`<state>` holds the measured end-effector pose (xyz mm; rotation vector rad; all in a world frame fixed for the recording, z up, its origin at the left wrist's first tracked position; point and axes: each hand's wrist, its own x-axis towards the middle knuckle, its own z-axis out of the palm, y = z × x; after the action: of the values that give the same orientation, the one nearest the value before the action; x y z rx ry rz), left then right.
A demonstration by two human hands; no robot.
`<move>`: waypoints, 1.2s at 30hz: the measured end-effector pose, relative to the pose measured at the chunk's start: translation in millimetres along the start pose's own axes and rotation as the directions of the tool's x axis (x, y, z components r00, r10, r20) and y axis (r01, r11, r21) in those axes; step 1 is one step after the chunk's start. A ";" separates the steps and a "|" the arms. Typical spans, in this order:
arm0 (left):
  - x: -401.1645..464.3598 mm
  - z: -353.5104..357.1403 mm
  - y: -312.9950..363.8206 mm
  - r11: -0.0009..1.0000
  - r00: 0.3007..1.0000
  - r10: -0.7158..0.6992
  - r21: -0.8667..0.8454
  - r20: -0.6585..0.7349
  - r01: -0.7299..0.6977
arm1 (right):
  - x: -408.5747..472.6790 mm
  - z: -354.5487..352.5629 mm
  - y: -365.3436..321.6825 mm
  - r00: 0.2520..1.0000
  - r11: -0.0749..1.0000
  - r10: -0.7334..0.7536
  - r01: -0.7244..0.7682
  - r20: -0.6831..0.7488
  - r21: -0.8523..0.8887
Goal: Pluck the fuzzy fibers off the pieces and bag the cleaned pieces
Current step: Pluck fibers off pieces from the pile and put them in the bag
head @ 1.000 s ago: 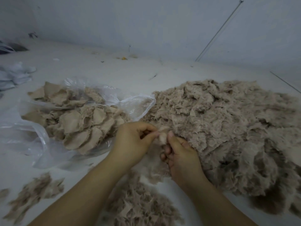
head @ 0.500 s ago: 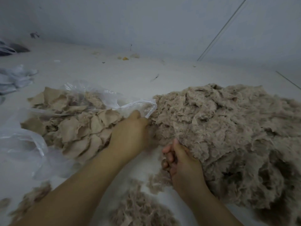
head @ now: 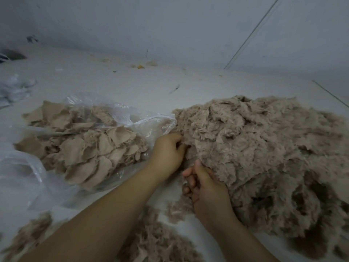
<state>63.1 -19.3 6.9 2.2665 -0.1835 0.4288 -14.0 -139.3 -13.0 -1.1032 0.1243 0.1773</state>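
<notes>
A big heap of fuzzy beige pieces [head: 264,157] covers the right half of the white surface. On the left lies a clear plastic bag [head: 147,123], its mouth facing the heap, with smooth cleaned pieces [head: 90,150] inside. My left hand [head: 167,153] is at the heap's left edge beside the bag mouth, fingers curled into a fuzzy piece there. My right hand [head: 205,188] rests against the heap's front edge, thumb up on the fuzz and fingers curled inward. Its palm is hidden, so I cannot tell whether it holds anything.
Loose plucked fibers [head: 156,242] lie in a clump between my forearms, with another clump [head: 32,229] at the lower left. Crumpled clear plastic [head: 15,87] sits at the far left. A pale wall closes off the back, with small scraps [head: 140,66] along its base.
One second ago both hands pinched one piece together. My left hand then swung to the bag mouth and has now come back to the heap's edge. The right hand has dropped slightly.
</notes>
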 end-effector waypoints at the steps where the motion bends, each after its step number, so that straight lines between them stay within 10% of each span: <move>1: -6.4 -2.2 -0.7 1.000 1.000 0.007 0.010 -0.001 -0.007 | 0.4 -0.4 0.3 1.000 1.000 -0.007 0.007 0.005 0.003; 18: -78.4 -43.9 13.1 0.924 0.984 -0.012 -0.373 0.176 0.078 | 3.5 -5.7 3.5 0.999 0.993 -0.032 0.036 0.035 -0.113; 24: -78.0 -52.3 16.0 0.703 0.954 -0.134 -0.653 0.269 0.283 | 2.4 -6.2 3.5 0.999 0.993 -0.019 0.024 0.045 -0.115; 36: -77.0 -55.9 9.2 0.698 0.892 -0.148 -0.594 0.427 0.400 | 3.5 -8.0 3.3 0.993 0.984 -0.009 0.029 0.118 -0.173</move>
<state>-24.8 15.8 20.0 1.5785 -0.1367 -0.2032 -11.4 -144.7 -20.0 -1.2655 -0.0069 0.2388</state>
